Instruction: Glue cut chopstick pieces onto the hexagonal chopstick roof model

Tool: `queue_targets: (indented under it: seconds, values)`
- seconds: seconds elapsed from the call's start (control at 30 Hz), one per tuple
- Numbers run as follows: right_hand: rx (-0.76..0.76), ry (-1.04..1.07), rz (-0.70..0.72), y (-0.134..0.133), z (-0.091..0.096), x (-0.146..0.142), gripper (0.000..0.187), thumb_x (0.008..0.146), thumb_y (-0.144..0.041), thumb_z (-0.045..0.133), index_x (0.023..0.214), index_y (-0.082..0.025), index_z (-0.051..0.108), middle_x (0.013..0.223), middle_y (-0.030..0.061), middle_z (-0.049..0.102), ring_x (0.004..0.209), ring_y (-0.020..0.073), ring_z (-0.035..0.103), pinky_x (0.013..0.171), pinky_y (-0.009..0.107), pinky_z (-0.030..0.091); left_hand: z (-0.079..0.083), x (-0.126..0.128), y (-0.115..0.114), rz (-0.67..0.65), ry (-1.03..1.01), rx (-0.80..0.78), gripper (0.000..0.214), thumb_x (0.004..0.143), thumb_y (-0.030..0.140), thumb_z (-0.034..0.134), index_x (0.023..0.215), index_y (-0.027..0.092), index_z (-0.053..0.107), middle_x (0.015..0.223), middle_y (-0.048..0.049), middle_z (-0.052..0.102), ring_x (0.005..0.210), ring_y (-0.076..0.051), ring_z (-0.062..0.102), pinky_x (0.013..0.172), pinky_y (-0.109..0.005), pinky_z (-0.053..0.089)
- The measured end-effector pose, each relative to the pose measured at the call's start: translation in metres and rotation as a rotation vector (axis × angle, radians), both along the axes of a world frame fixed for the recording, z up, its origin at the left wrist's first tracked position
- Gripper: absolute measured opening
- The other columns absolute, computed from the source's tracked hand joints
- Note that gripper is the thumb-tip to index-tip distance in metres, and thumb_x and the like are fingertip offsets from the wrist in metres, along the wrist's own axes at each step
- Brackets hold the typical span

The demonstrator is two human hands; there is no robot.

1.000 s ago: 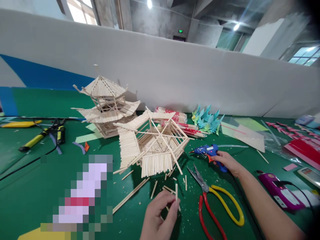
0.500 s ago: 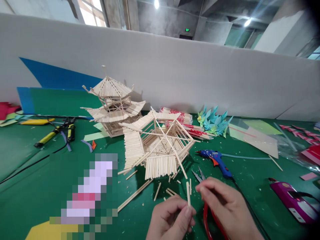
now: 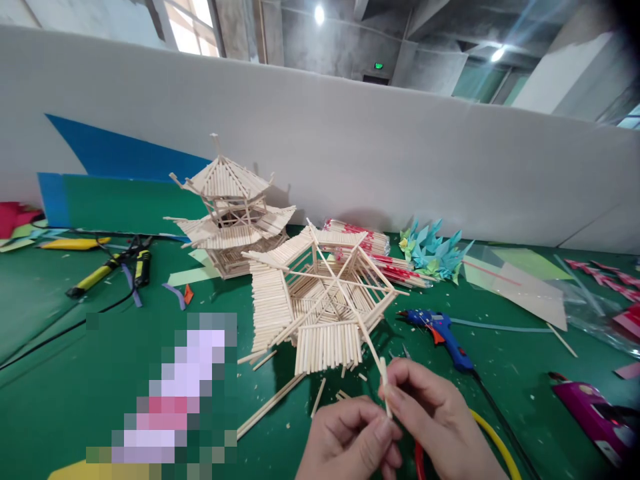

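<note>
A short, pale wooden stick (image 3: 383, 371) stands nearly upright between my two hands. My left hand (image 3: 353, 437) pinches its lower end. My right hand (image 3: 427, 407) closes thumb and fingers on its upper part. Just beyond the fingertips is a six-sided wooden stick frame (image 3: 334, 279) with spokes meeting at its centre; stick roofing covers its left and front sides, and one spoke reaches down towards the held stick. Below my right hand lie pliers with a red handle (image 3: 419, 460), mostly hidden by the hand.
A tiered stick pagoda (image 3: 227, 220) stands behind on the left. To the right lie a blue glue gun (image 3: 440, 333) with its cord and a purple power strip (image 3: 590, 417). Yellow-handled pliers (image 3: 107, 270) rest at left. Bagged sticks (image 3: 357, 237) and folded paper (image 3: 435, 250) line the back.
My right hand has moved left and taken hold of the stick's upper part, which my left hand alone held before. A yellow curve now shows beside my right hand. The view shifted slightly.
</note>
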State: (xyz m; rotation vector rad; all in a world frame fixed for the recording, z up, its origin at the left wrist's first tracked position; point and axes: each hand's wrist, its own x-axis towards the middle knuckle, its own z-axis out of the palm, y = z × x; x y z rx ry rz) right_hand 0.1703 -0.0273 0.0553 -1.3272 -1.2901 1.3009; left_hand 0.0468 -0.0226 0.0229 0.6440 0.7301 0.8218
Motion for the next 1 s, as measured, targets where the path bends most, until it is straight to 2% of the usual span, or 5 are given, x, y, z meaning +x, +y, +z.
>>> queue_targets:
  seconds: [0.1, 0.23, 0.4, 0.73, 1.0]
  values:
    - [0.09, -0.244, -0.027, 0.01, 0.003, 0.009, 0.021, 0.082, -0.036, 0.043, 0.072, -0.019, 0.051, 0.063, -0.0011, 0.048, 0.059, 0.0121, 0.047, 0.054, 0.021, 0.04, -0.014, 0.002, 0.005, 0.054, 0.022, -0.038, 0.033, 0.053, 0.042, 0.071, 0.053, 0.011, 0.063, 0.043, -0.0002, 0.054, 0.038, -0.007, 0.046, 0.042, -0.019, 0.031]
    - [0.075, -0.441, -0.018, 0.025, 0.008, 0.017, 0.021, 0.08, -0.036, 0.044, 0.071, -0.019, 0.053, 0.062, -0.001, 0.051, 0.055, 0.0117, 0.046, 0.049, 0.021, 0.038, -0.026, 0.002, 0.014, 0.163, 0.053, -0.098, 0.027, 0.057, 0.036, 0.071, 0.058, 0.01, 0.062, 0.045, 0.0017, 0.053, 0.04, -0.005, 0.043, 0.042, -0.018, 0.03]
    - [0.051, -0.547, -0.027, 0.034, 0.011, 0.012, 0.014, 0.077, -0.033, 0.049, 0.082, -0.02, 0.053, 0.066, -0.0007, 0.055, 0.056, 0.0123, 0.049, 0.05, 0.022, 0.04, -0.024, 0.001, 0.022, 0.25, 0.044, -0.098, 0.02, 0.059, 0.028, 0.07, 0.062, 0.01, 0.062, 0.05, 0.0028, 0.052, 0.043, -0.005, 0.042, 0.043, -0.018, 0.031]
    - [0.12, -0.727, 0.02, 0.04, 0.016, -0.004, 0.006, 0.075, -0.023, 0.047, 0.069, -0.022, 0.046, 0.053, -0.0036, 0.048, 0.045, 0.0099, 0.045, 0.042, 0.02, 0.036, -0.022, 0.001, 0.026, 0.368, 0.062, -0.076, 0.027, 0.05, 0.032, 0.074, 0.065, 0.011, 0.067, 0.054, -0.0011, 0.057, 0.046, -0.008, 0.042, 0.041, -0.019, 0.034]
    - [0.098, -0.755, 0.041, 0.043, 0.014, -0.006, 0.007, 0.075, -0.023, 0.047, 0.068, -0.022, 0.044, 0.054, -0.0045, 0.048, 0.046, 0.0099, 0.045, 0.043, 0.02, 0.036, -0.018, -0.001, 0.026, 0.367, 0.057, -0.054, 0.021, 0.057, 0.032, 0.07, 0.062, 0.012, 0.065, 0.053, 0.0006, 0.053, 0.048, -0.008, 0.04, 0.043, -0.018, 0.035]
